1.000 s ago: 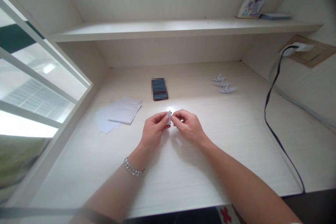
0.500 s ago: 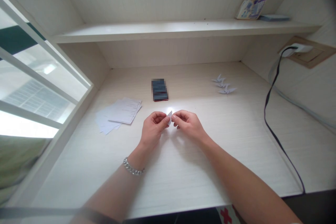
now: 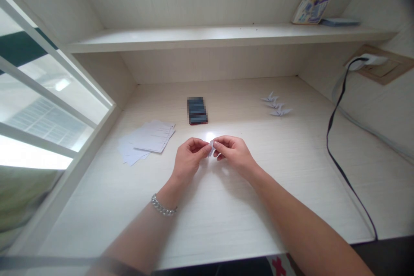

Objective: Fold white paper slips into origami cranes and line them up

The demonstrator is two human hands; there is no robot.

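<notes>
We're at a pale wood-grain tabletop (image 3: 226,215) set in a white alcove, with a shelf (image 3: 210,34) running overhead and a window on the left.

Both hands meet about mid-tabletop. The left hand (image 3: 189,159) and the right hand (image 3: 234,155) each pinch the little folded paper (image 3: 211,146) between thumb and fingertips, with the other fingers curled in. The paper sits right between them, just above the surface. It's too tiny for us to tell which fold it's at.

Our take on doing it well: something this small wants the pinch right next to the crease, the edges lined up before squeezing, then a nail run along the fold. Pressing it flat on the tabletop would probably give a sharper line than working in the air.

Going outward:
- There's a silver bracelet (image 3: 163,209) on the left wrist.
- A loose stack of white sheets (image 3: 148,138) lies to the left.
- A dark flat object (image 3: 197,111) lies just behind the hands and is the closest thing to them.
- Three paper cranes (image 3: 276,105) sit farther back on the right.
- A black cable (image 3: 336,138) drops from a plug (image 3: 364,61) on the right wall and trails off the front edge, well apart from the hands.
- A booklet (image 3: 310,7) leans on the shelf.

None of it touches the hands.
</notes>
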